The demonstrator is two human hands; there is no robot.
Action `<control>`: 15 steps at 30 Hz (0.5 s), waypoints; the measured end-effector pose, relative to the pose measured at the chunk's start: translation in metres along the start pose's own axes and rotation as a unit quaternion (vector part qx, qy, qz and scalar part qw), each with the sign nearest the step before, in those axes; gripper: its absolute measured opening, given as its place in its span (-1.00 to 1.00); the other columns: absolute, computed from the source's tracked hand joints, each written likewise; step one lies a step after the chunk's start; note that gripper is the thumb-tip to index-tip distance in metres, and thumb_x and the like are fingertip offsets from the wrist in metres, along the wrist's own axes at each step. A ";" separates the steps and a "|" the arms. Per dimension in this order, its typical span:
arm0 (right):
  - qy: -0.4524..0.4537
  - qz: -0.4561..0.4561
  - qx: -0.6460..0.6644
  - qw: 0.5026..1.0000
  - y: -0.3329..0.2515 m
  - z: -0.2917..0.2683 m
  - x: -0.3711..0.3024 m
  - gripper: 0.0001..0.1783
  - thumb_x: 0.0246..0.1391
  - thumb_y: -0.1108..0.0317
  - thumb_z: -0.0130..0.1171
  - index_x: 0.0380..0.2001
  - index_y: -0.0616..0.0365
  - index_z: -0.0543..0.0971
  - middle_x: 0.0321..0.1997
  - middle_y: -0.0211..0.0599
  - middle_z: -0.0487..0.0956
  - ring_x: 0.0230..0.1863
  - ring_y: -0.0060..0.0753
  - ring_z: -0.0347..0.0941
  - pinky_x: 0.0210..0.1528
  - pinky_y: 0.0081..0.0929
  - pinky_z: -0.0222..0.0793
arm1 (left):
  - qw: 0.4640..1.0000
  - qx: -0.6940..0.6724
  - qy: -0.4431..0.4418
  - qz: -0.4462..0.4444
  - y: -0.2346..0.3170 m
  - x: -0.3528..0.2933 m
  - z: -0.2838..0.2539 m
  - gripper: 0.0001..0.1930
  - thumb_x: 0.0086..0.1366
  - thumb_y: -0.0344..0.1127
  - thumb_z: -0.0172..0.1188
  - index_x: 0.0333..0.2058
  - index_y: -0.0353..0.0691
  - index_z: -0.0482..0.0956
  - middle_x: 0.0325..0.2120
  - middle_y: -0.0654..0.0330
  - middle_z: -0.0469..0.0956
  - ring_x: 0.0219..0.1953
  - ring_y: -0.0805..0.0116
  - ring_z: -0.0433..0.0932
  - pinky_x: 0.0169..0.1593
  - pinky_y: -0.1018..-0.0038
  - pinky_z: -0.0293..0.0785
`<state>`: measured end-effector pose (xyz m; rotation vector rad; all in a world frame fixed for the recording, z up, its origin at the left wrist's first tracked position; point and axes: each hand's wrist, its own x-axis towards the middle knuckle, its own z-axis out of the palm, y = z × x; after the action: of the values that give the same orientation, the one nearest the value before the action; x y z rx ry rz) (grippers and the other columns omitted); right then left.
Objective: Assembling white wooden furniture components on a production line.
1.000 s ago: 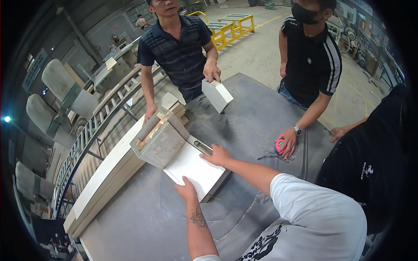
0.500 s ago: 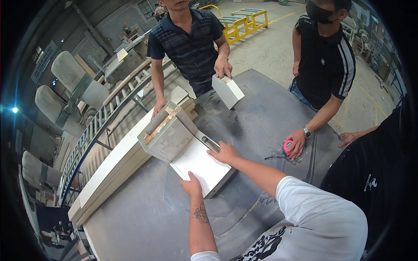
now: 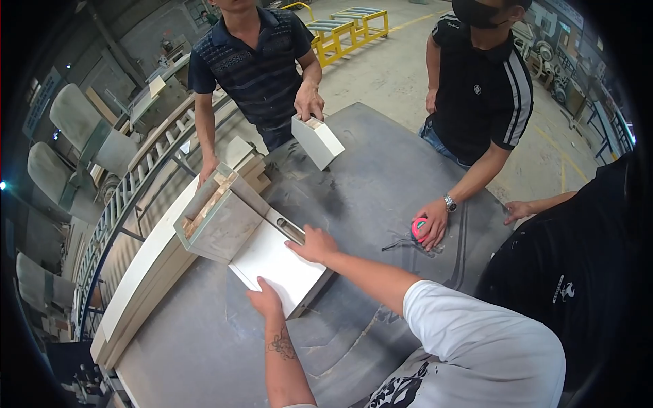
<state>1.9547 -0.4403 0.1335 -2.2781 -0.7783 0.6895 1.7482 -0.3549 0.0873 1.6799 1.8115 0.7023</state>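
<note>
On the dark table lies a white panel piece (image 3: 284, 270) with a slot and a metal fitting near its far right edge. A grey, block-like section (image 3: 223, 228) with a rough wood-coloured core stands upright at its far left end. My left hand (image 3: 265, 298) holds the panel's near left edge, thumb on top and fingers hidden underneath. Across from it, my right hand (image 3: 313, 245) grips the right edge beside the slot, its thumb lying on the white face. A co-worker's hand (image 3: 309, 100) holds a smaller white block (image 3: 320, 144) on the table's far side.
Long pale boards (image 3: 160, 272) are stacked along the table's left side, beside a roller conveyor (image 3: 146, 160). A second co-worker's hand rests on a pink tape measure (image 3: 420, 229) at the right. Another person in black stands close on my right. Yellow roller stands (image 3: 350, 30) are behind.
The whole view has swung, so everything sits further left in the picture. Both my hands keep their hold on the panel piece, and the co-workers' hands look unchanged.
</note>
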 end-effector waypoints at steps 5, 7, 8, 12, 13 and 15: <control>-0.024 0.002 -0.007 1.000 -0.004 0.000 -0.001 -0.06 0.15 -0.45 0.22 0.19 0.25 0.48 0.13 0.15 0.67 0.16 0.22 0.63 0.19 0.03 0.56 | 1.000 -0.018 0.003 -0.010 -0.006 0.003 0.001 -0.36 0.50 0.07 0.12 0.01 -0.61 0.44 -0.02 -0.48 0.58 0.06 -0.44 0.58 0.19 -0.04 0.45; -0.021 0.003 -0.009 1.000 -0.003 0.000 0.003 -0.06 0.16 -0.45 0.22 0.19 0.25 0.48 0.13 0.15 0.67 0.16 0.22 0.63 0.20 0.03 0.56 | 1.000 -0.012 0.003 -0.017 -0.004 0.004 0.001 -0.36 0.51 0.08 0.11 0.01 -0.61 0.45 -0.01 -0.48 0.58 0.07 -0.43 0.58 0.20 -0.04 0.44; -0.016 -0.003 -0.011 1.000 -0.005 0.001 0.003 -0.06 0.16 -0.44 0.22 0.19 0.25 0.48 0.13 0.16 0.67 0.17 0.22 0.63 0.20 0.02 0.56 | 1.000 -0.017 0.006 -0.015 -0.005 0.005 0.001 -0.36 0.51 0.08 0.11 0.03 -0.61 0.44 -0.01 -0.48 0.58 0.07 -0.43 0.58 0.20 -0.04 0.44; -0.043 -0.007 -0.003 0.999 -0.009 0.003 0.002 -0.07 0.17 -0.43 0.21 0.21 0.25 0.46 0.15 0.15 0.65 0.16 0.22 0.63 0.19 0.01 0.57 | 1.000 -0.003 0.003 -0.027 -0.008 0.008 -0.004 -0.31 0.51 0.11 0.10 0.08 -0.62 0.43 0.10 -0.53 0.50 0.15 -0.45 0.53 0.23 -0.04 0.42; -0.014 -0.005 0.005 1.000 -0.003 0.003 0.005 -0.07 0.15 -0.45 0.23 0.16 0.25 0.49 0.10 0.19 0.67 0.14 0.25 0.63 0.17 0.03 0.57 | 0.999 0.047 0.002 -0.025 0.006 0.003 -0.006 -0.28 0.51 0.14 0.10 0.15 -0.60 0.40 0.21 -0.51 0.40 0.25 -0.39 0.45 0.31 -0.02 0.37; 0.007 -0.002 0.011 1.000 0.002 0.000 0.008 -0.07 0.12 -0.46 0.24 0.11 0.26 0.51 0.03 0.21 0.69 0.11 0.28 0.63 0.14 0.06 0.57 | 0.985 0.157 0.064 0.016 0.021 -0.010 -0.002 -0.22 0.51 0.18 0.09 0.27 -0.56 0.33 0.37 -0.49 0.22 0.41 -0.34 0.28 0.44 0.01 0.24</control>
<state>1.9607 -0.4366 0.1296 -2.2585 -0.7634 0.6762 1.7619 -0.3635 0.1038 1.9064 2.0760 0.5706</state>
